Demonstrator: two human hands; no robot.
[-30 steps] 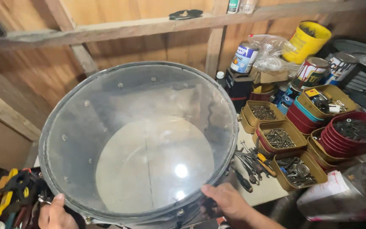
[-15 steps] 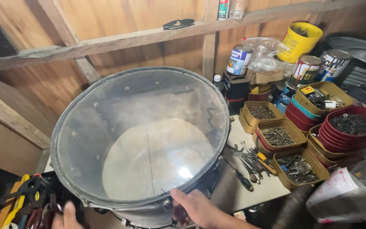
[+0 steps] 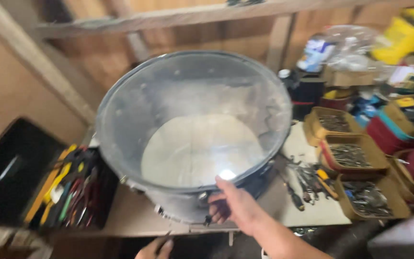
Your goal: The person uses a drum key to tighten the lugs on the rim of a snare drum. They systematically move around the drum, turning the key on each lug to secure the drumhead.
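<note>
Grey metal and a clear skin: the drum point(image 3: 192, 139) fills the middle of the frame, tilted on the pale workbench point(image 3: 135, 216) so we look down through its head. Our right hand point(image 3: 233, 204) curls its fingers over the near rim at lower centre, gripping the shell by a tuning lug. Our left hand point(image 3: 155, 248) shows only at the bottom edge, seemingly closed around a thin dark tool; we cannot tell more.

To handle this well, we judge the right hand should keep a firm hold on the hoop, not the thin skin, and steady the tilted shell before the other hand works on a lug.

At lower left a tray of pliers point(image 3: 70, 189) lies just beside the drum; at right, boxes of screws point(image 3: 350, 156) and loose tools point(image 3: 307, 180) crowd the bench.
</note>
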